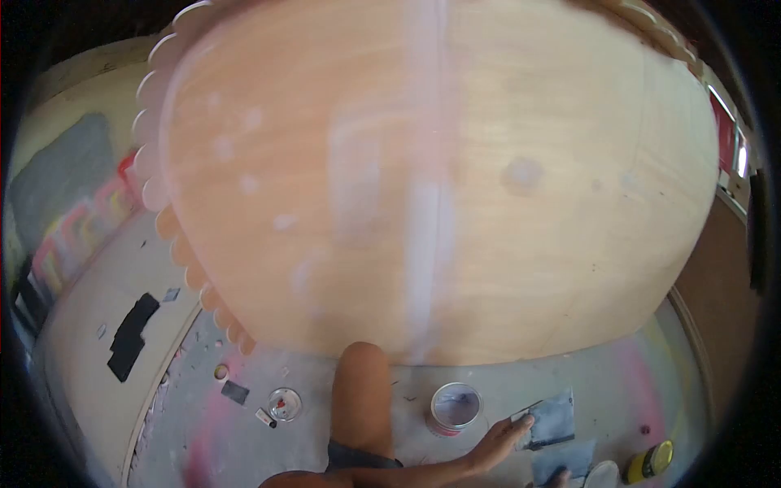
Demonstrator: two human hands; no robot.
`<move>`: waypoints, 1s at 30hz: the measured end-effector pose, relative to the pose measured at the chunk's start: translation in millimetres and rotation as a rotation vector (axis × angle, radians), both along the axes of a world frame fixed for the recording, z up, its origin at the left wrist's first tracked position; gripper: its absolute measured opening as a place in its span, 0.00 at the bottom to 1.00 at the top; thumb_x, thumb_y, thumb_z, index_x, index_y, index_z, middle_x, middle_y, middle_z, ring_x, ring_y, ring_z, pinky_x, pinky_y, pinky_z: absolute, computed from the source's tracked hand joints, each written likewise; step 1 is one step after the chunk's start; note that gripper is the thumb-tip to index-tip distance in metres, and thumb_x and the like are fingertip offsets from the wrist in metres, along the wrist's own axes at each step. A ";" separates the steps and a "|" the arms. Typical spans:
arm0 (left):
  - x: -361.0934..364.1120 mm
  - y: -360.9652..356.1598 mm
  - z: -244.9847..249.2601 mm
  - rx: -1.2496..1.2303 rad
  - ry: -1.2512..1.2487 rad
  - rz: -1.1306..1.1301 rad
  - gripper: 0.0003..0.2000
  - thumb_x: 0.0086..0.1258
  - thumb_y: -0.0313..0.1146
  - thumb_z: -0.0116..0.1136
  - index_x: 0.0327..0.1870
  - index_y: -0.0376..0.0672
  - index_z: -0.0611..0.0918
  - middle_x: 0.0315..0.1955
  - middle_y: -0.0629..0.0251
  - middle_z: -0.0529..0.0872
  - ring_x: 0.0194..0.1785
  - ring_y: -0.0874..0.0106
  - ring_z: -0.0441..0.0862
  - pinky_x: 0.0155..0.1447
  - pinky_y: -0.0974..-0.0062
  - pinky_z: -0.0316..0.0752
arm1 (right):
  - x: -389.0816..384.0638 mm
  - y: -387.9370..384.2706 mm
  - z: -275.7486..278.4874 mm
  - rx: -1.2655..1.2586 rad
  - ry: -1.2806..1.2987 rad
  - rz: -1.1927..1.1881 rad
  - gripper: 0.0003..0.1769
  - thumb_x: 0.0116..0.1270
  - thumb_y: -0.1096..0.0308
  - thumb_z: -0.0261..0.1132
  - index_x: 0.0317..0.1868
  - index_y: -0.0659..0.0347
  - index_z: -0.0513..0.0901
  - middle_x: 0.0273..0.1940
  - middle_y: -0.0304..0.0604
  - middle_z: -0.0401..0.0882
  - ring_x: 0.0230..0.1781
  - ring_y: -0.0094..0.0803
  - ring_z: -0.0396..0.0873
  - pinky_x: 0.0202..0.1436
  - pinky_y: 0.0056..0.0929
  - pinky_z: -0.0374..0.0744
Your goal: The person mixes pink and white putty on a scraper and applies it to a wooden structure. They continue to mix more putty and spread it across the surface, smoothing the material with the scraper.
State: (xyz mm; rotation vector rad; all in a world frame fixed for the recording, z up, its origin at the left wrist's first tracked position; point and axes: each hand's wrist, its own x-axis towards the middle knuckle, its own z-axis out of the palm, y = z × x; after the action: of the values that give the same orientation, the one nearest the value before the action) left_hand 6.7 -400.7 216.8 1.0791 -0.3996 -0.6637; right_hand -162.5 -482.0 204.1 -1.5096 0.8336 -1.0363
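Observation:
My left hand reaches across to the lower right, its fingers closed on the edge of a flat plate smeared blue-grey. Just below it, at the bottom edge, part of my right hand shows with its thumb over a second smeared plate. The rest of that hand is cut off. Left of my left hand stands an open tin with greyish paste inside. A large pale wooden panel with whitish patches and a whitish vertical band fills the view ahead.
A yellow tin and a round pale lid are at lower right. A small clear dish, a grey square and a tape roll lie left of my knee. Black sheets lie farther left. Scalloped trim edges the panel.

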 end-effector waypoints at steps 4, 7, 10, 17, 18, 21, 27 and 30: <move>-6.8 20.9 38.7 0.173 -0.534 -0.223 0.22 0.81 0.44 0.44 0.69 0.44 0.71 0.27 0.60 0.82 0.29 0.76 0.73 0.38 0.70 0.72 | 21.4 22.4 36.3 0.155 -0.149 -0.188 0.17 0.68 0.61 0.67 0.46 0.69 0.83 0.49 0.53 0.79 0.40 0.32 0.79 0.31 0.26 0.78; 1.5 29.8 26.9 0.150 -0.824 -0.561 0.21 0.81 0.40 0.43 0.71 0.47 0.69 0.21 0.53 0.76 0.22 0.73 0.70 0.31 0.70 0.70 | -5.5 -39.3 28.2 0.401 -0.279 -0.206 0.19 0.67 0.59 0.69 0.49 0.68 0.84 0.44 0.50 0.80 0.32 0.32 0.77 0.26 0.23 0.75; -3.2 25.8 -14.9 0.034 -1.007 -0.611 0.18 0.80 0.38 0.44 0.63 0.40 0.74 0.22 0.56 0.77 0.26 0.72 0.73 0.34 0.68 0.72 | -30.0 -83.7 41.1 0.243 -0.302 -0.360 0.17 0.62 0.65 0.71 0.51 0.58 0.85 0.38 0.52 0.80 0.30 0.35 0.77 0.26 0.27 0.75; -28.3 -11.6 48.0 0.001 0.574 -0.253 0.15 0.70 0.46 0.57 0.53 0.52 0.79 0.43 0.69 0.85 0.42 0.68 0.85 0.29 0.62 0.80 | -17.5 -54.0 41.6 -0.684 0.429 0.397 0.22 0.50 0.72 0.68 0.48 0.62 0.80 0.34 0.53 0.77 0.33 0.51 0.77 0.36 0.41 0.76; -29.9 -17.9 51.6 -0.101 0.468 -0.250 0.15 0.71 0.45 0.57 0.52 0.47 0.79 0.37 0.66 0.86 0.32 0.67 0.86 0.19 0.71 0.75 | -13.9 -58.9 36.8 -0.662 0.540 0.508 0.23 0.48 0.73 0.68 0.48 0.63 0.79 0.34 0.53 0.77 0.33 0.54 0.77 0.38 0.43 0.76; -33.6 -21.1 64.5 -0.103 0.337 -0.169 0.14 0.72 0.41 0.55 0.49 0.40 0.79 0.37 0.62 0.86 0.30 0.68 0.86 0.21 0.69 0.77 | -37.4 -58.9 7.3 -0.400 0.464 0.413 0.17 0.54 0.72 0.68 0.45 0.64 0.78 0.29 0.49 0.78 0.28 0.47 0.79 0.34 0.42 0.76; -26.8 -28.2 21.5 0.057 0.007 0.052 0.14 0.73 0.39 0.55 0.50 0.38 0.79 0.39 0.61 0.86 0.40 0.66 0.84 0.41 0.69 0.80 | -28.4 -26.2 54.5 0.611 -0.677 -0.164 0.08 0.71 0.65 0.61 0.41 0.62 0.76 0.26 0.36 0.76 0.14 0.21 0.70 0.13 0.17 0.66; -19.5 -15.7 1.6 0.216 -0.973 -0.207 0.16 0.73 0.43 0.57 0.52 0.41 0.81 0.42 0.58 0.88 0.40 0.59 0.87 0.49 0.65 0.78 | -24.4 -19.6 33.6 0.469 -0.373 -0.162 0.09 0.69 0.66 0.63 0.43 0.63 0.76 0.28 0.36 0.77 0.15 0.21 0.72 0.12 0.19 0.68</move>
State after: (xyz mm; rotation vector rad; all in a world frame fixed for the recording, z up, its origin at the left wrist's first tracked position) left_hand -12.8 -416.4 218.4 1.5441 -1.3109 -0.3186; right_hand -186.8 -501.6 237.7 -0.8344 0.8646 -1.1030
